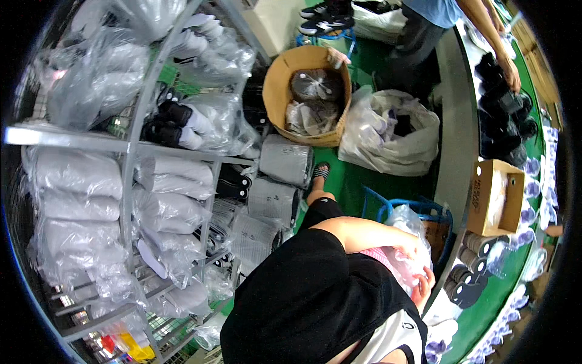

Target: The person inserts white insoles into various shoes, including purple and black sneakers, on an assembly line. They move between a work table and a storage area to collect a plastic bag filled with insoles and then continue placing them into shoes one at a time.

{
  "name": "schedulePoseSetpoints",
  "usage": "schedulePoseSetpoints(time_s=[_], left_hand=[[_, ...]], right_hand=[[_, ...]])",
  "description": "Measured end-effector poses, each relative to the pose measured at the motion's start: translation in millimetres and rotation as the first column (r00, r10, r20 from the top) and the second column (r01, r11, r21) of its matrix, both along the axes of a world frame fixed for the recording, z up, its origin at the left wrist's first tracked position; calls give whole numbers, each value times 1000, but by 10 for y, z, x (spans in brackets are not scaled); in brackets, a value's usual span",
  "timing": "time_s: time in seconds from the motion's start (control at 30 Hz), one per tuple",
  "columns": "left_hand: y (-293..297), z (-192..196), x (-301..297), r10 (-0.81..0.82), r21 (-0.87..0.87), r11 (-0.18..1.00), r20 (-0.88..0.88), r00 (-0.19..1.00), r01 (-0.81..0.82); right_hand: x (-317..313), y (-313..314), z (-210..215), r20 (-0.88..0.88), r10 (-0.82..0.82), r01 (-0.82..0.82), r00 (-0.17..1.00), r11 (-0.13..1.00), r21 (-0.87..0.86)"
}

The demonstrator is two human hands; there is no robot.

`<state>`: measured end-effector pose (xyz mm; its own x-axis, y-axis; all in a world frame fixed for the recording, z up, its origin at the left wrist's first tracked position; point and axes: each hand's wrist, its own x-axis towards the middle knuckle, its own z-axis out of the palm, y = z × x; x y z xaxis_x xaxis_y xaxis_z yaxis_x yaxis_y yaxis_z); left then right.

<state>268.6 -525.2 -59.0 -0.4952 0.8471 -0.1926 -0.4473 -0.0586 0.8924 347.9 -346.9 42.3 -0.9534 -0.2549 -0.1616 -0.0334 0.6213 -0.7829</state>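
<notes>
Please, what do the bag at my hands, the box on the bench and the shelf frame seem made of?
Bag: probably thin plastic, translucent and shiny.
Box: likely cardboard, matt brown, thin flat walls.
Shelf frame: probably metal, silvery with highlights.

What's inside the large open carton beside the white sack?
The carton holds a plastic-wrapped dark bundle and, nearer the person, a clear plastic bag whose contents are unclear. Whatever lies beneath them is covered.
</notes>
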Motion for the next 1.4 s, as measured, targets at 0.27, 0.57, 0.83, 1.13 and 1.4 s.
schedulePoseSetpoints(time_s=[0.27,0.57,0.83,1.13,1.4], left_hand=[[-319,381,-39,132,-450,826,-431,892,-340],[-668,660,-323,-149,-208,974,-315,937,85],[-472,271,-390,98,-242,963,-90,991,-117],[-254,314,-290,184,-415,837,-401,897,-357],[-144,401,-287,221,-475,740,-496,839,-476]], right_hand=[[45,-193,-38,449,-319,492,835,798,-348],[-166,-410,17,476,-240,371,846,906,-203],[-296,-449,-98,252,-409,477,877,804,-356],[-69,-314,46,-347,-56,125,936,975,181],[144,-137,-138,-194,-138,161,971,981,106]])
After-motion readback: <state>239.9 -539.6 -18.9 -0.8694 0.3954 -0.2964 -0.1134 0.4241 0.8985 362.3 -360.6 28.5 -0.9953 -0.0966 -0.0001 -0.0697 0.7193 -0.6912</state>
